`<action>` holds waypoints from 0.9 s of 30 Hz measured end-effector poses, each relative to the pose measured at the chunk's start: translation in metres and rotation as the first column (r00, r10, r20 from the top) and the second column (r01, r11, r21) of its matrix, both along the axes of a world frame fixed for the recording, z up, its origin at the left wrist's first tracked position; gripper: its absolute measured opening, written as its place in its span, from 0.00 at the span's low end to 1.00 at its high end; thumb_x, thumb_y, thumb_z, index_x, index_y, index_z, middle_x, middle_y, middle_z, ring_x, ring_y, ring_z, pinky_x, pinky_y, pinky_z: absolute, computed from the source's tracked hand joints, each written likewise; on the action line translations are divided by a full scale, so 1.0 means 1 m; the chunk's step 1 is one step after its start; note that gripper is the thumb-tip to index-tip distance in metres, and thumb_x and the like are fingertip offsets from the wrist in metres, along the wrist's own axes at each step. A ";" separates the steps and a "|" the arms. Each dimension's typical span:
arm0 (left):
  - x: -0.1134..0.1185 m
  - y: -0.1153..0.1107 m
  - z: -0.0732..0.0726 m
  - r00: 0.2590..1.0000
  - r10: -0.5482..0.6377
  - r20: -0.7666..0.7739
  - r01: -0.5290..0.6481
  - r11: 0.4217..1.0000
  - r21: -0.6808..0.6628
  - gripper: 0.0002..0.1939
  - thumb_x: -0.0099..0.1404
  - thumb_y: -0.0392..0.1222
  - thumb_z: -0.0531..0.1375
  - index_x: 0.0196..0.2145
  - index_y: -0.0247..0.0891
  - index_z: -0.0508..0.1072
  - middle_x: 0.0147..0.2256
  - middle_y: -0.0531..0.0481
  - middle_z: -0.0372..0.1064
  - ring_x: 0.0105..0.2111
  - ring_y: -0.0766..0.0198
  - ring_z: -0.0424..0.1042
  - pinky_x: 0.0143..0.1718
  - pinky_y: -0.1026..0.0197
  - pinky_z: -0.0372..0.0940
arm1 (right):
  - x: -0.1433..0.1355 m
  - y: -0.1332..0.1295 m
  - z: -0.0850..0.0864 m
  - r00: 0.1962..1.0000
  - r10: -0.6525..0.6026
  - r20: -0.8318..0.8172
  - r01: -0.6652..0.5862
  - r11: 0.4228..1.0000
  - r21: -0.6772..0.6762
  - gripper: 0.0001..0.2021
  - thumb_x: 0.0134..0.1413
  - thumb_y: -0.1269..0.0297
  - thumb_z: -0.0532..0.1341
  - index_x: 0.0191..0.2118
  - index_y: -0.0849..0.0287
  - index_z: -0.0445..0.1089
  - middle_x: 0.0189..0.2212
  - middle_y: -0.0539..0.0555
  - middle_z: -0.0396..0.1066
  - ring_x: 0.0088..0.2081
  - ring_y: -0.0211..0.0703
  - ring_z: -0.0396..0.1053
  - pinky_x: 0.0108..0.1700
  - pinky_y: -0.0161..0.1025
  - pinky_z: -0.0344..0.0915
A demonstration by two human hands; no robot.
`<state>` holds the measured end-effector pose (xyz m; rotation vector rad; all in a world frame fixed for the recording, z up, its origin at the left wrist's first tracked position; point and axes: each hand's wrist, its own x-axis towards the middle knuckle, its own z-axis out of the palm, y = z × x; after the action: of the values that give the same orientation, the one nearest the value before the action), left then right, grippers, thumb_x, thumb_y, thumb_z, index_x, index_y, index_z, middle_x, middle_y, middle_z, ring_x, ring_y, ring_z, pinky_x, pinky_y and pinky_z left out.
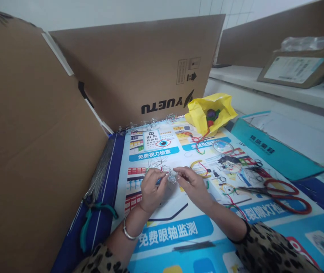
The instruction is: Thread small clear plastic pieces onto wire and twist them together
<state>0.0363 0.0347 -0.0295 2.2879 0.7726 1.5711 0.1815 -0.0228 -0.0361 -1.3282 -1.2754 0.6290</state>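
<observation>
A small tangle of thin silvery wire with clear bits [172,176] is between my two hands, just above the printed sheet. My left hand [153,186] is closed in a pinch at the tangle's left side. My right hand [192,185] touches its right side with thumb and fingertips brought together. Loose loops of fine wire [158,163] lie just beyond my left fingers. A yellow and red cord piece [203,169] rests past my right hand. The exact shape of the tangle is too small to make out.
Red-handled scissors [283,195] lie at right, teal-handled pliers [86,223] at left beside straight wires [102,167]. Dark wire lengths [194,246] lie in front. A yellow bag [197,113] with coloured balls stands at the back right. Cardboard walls [116,72] border the back and left.
</observation>
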 end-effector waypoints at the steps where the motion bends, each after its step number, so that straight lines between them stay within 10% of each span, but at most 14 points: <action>1: 0.000 0.000 0.000 1.000 0.000 -0.003 0.000 1.000 0.001 0.03 0.59 0.32 0.58 0.32 0.37 0.70 0.27 0.51 0.67 0.31 0.65 0.67 0.35 0.61 0.64 | 0.000 0.000 0.000 1.000 -0.003 0.001 0.003 1.000 0.008 0.10 0.53 0.64 0.57 0.41 0.55 0.69 0.30 0.50 0.66 0.31 0.39 0.64 0.34 0.36 0.62; 17: -0.001 0.008 -0.006 0.989 0.148 0.004 -0.148 0.989 -0.021 0.02 0.60 0.33 0.58 0.29 0.36 0.70 0.27 0.50 0.67 0.31 0.65 0.67 0.36 0.61 0.65 | -0.003 0.000 0.006 0.988 -0.039 -0.149 0.024 0.994 -0.104 0.07 0.48 0.61 0.62 0.26 0.58 0.68 0.22 0.47 0.62 0.24 0.36 0.57 0.27 0.35 0.55; 27: -0.001 0.010 -0.009 0.982 0.184 -0.029 -0.186 0.976 -0.109 0.04 0.60 0.36 0.58 0.28 0.37 0.71 0.26 0.50 0.68 0.30 0.65 0.68 0.34 0.62 0.64 | 0.004 0.005 0.007 0.646 0.004 -0.763 -0.328 0.904 -0.273 0.10 0.43 0.60 0.65 0.24 0.59 0.65 0.19 0.46 0.59 0.20 0.32 0.53 0.20 0.32 0.46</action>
<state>0.0357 0.0445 -0.0383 2.2085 1.0785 1.5404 0.1857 -0.0180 -0.0287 -1.0511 -0.5810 1.4652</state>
